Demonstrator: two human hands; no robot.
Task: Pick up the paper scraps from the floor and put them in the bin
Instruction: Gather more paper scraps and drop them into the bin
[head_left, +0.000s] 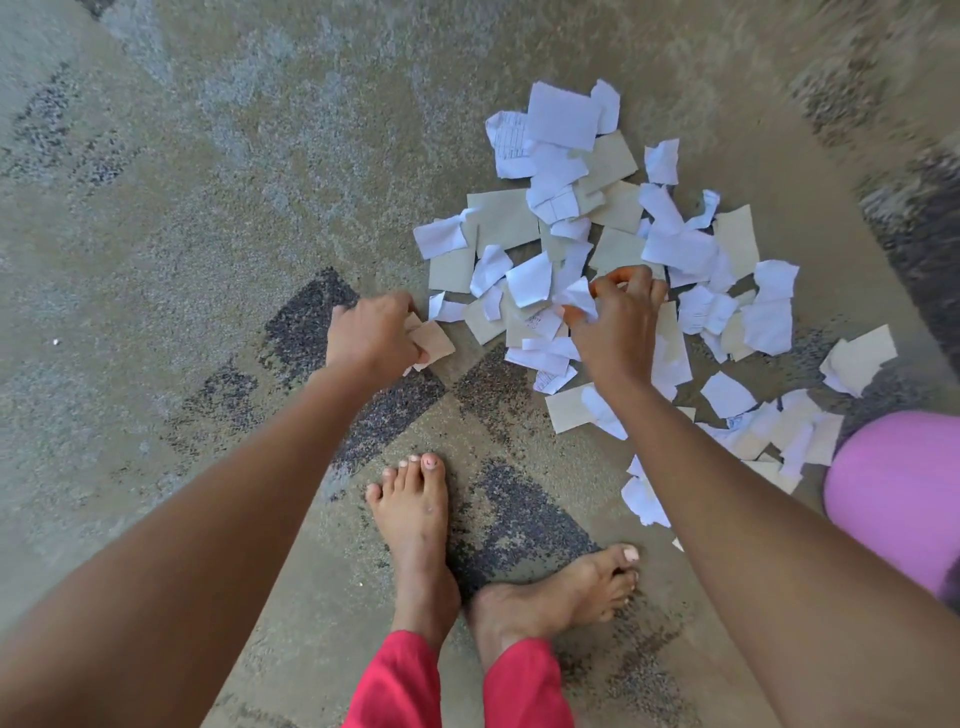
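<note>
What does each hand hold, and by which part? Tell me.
The left hand grips tan scraps by one end; the right hand pinches a white scrap by its edge.

faint writing and ruled lines on some white paper scraps (511, 140), nothing legible

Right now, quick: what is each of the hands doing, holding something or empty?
Left hand: closed, holding tan paper scraps.
Right hand: closed, pinching a white paper scrap.
</note>
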